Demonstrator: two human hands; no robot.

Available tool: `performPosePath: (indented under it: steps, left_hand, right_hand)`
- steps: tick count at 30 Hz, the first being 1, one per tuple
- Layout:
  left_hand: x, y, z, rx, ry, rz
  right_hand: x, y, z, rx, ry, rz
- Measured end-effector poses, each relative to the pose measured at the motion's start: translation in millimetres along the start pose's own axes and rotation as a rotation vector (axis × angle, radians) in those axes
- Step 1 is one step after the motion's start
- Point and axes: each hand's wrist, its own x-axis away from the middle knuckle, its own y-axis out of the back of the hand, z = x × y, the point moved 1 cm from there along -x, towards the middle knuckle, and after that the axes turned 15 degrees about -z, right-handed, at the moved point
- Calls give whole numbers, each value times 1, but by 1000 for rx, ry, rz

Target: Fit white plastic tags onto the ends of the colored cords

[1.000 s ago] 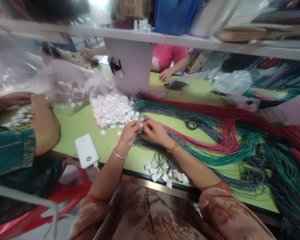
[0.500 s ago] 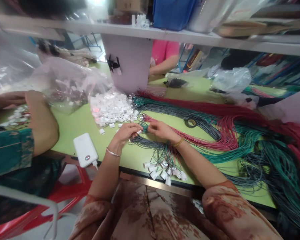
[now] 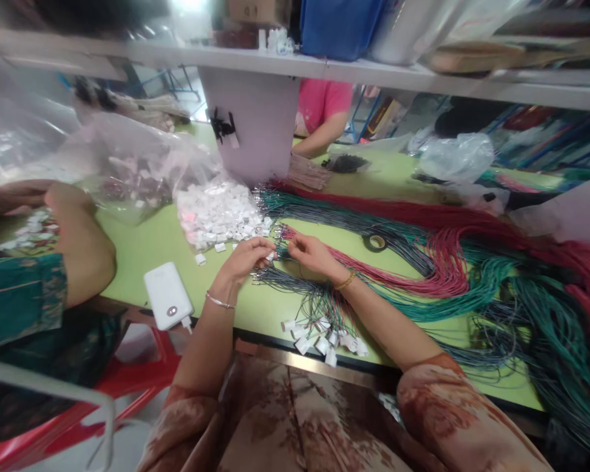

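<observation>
No lettering, brand, number or sign can be read anywhere.

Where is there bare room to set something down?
Bare table shows between the bags and power bank; a smaller patch lies between power bank and left hand. Wires crowd the right side; connectors crowd the near edge's middle.

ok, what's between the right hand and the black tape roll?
Head view: pink wires by the right hand, then green tabletop up to the tape roll.

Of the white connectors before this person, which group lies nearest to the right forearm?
The wired group near the front edge of the table; the bagged group lies beyond the left hand.
</observation>
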Motion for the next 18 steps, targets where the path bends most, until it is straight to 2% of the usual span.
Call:
performPosePath:
  steps: [4, 8, 11, 15, 18]
  left_hand:
    - [2, -3, 0, 26, -3, 6]
    - [4, -4, -2, 29, -13, 33]
    - [5, -3, -2, 19, -30, 39]
    - [4, -6, 0, 31, -46, 64]
    - [2, -8, 4, 97, -49, 27]
  right_hand:
    - [-13, -7, 15, -80, -8, -17]
    - [-21, -2, 20, 148, 33, -43]
    - [-24, 9, 17, 223, -29, -100]
    - [-25, 19, 22, -133, -177, -146]
    - [-24, 20, 32, -320, -236, -137]
